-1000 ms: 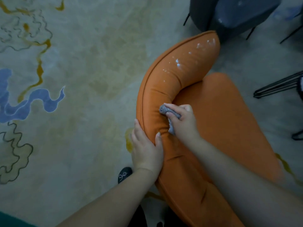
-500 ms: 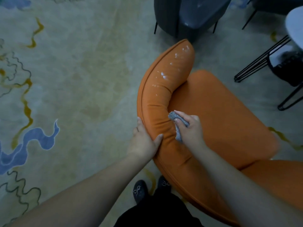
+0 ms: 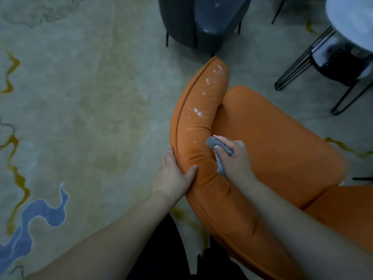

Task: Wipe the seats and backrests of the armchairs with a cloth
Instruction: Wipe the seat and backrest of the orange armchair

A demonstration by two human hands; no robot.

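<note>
Left hand [image 3: 174,176] grips the outer edge of the padded backrest [image 3: 198,126], thumb on top, fingers behind. The backrest is orange, curved, with piped seam; white smears run along its upper surface toward the far end. Right hand [image 3: 235,158] pinches a crumpled grey cloth [image 3: 220,156], pressed against the backrest's inner face above the smooth orange seat [image 3: 282,142]. A dark grey armchair [image 3: 201,19] stands beyond.

I was looking into what seemed a lounge or reception room. A pale carpet [image 3: 84,110] with blue and gold swirls covered the floor, and an orange armchair [image 3: 278,142], a dark grey armchair [image 3: 201,19] and a round white table on black wire legs [image 3: 351,23] stood close together.
</note>
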